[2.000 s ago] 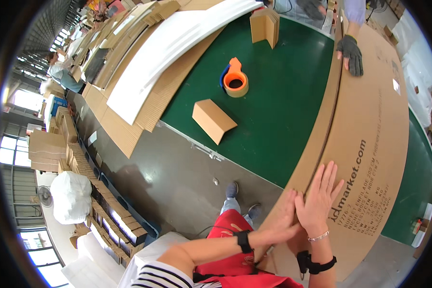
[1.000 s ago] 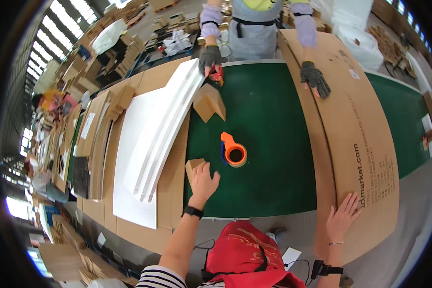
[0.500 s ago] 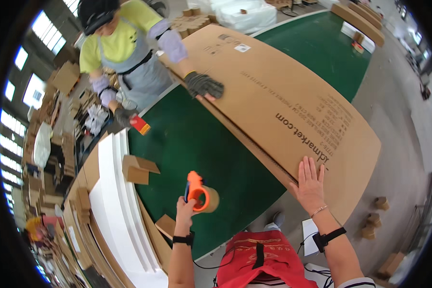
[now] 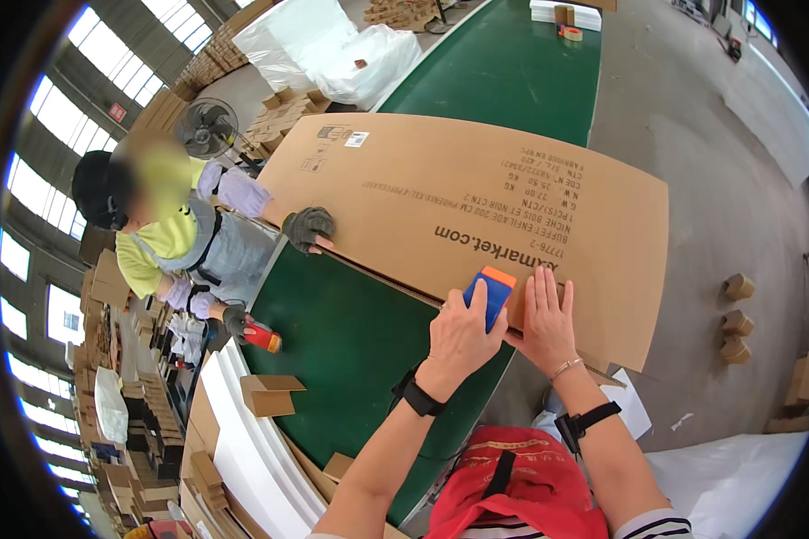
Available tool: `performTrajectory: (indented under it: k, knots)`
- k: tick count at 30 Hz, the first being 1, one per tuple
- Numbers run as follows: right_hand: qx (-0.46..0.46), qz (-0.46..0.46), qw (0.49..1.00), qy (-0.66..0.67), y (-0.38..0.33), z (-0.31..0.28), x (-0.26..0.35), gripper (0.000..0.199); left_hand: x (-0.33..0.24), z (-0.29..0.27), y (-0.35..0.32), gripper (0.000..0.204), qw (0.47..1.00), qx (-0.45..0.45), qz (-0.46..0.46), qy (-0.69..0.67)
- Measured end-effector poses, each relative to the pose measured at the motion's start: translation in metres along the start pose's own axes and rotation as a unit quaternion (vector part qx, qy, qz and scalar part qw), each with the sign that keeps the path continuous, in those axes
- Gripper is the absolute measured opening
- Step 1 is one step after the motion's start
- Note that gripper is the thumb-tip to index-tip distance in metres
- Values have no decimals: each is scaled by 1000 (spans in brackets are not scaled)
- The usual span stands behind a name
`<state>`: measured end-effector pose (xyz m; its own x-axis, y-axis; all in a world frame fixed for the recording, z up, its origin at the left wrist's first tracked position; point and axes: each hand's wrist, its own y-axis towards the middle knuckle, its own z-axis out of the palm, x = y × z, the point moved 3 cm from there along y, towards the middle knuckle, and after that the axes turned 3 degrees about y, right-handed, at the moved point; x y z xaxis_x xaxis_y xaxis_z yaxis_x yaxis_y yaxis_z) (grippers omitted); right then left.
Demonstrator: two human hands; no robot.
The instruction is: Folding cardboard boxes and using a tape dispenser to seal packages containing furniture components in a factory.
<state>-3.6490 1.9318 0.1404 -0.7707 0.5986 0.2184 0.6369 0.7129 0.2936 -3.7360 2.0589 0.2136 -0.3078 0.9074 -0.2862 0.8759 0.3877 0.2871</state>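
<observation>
A long flat cardboard box (image 4: 404,189) lies across the green worktable. My left hand (image 4: 463,337) grips a blue and orange tape dispenser (image 4: 489,299) at the box's near edge; the tape roll is hidden from here. Beside it, my right hand (image 4: 546,314) lies on the box top near the same edge, fingers stretched out. Across the table, a co-worker's gloved hand (image 4: 309,229) presses on the box's near edge toward its far left end. That person's other gloved hand holds a red tape dispenser (image 4: 262,337) over the table's left edge.
White foam boards (image 4: 243,431) and cardboard strips lie along the table's left side, with a small folded cardboard piece (image 4: 271,395) beside them. Farther along the green table (image 4: 503,72) are a white stack and a tape roll (image 4: 571,34). Small cardboard blocks (image 4: 738,322) sit on the floor at right.
My left hand has brought the tape dispenser up and right from above the green tabletop to the box edge, beside my right hand. The head view has turned.
</observation>
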Motion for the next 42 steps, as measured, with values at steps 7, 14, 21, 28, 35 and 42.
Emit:
performTrajectory:
  k: [7,14,21,28,35,42]
  knots:
    - [23,-3,999,-33,-5,4,-9,107,33,-27,-85,52,998,41,-9,-43]
    - [53,-20,997,-43,-3,5,-10,105,49,-17,-162,55,988,138,-69,-4]
    - [51,-26,998,-35,2,13,-6,105,37,95,-47,43,985,151,-76,22]
    - [50,-21,998,-35,1,7,0,105,18,124,-93,60,971,194,22,138]
    - [21,-15,999,-37,-2,15,-2,109,33,49,-104,39,954,283,-91,36]
    - [63,-1,997,-50,61,48,51,114,116,-78,-35,54,993,19,-61,-101]
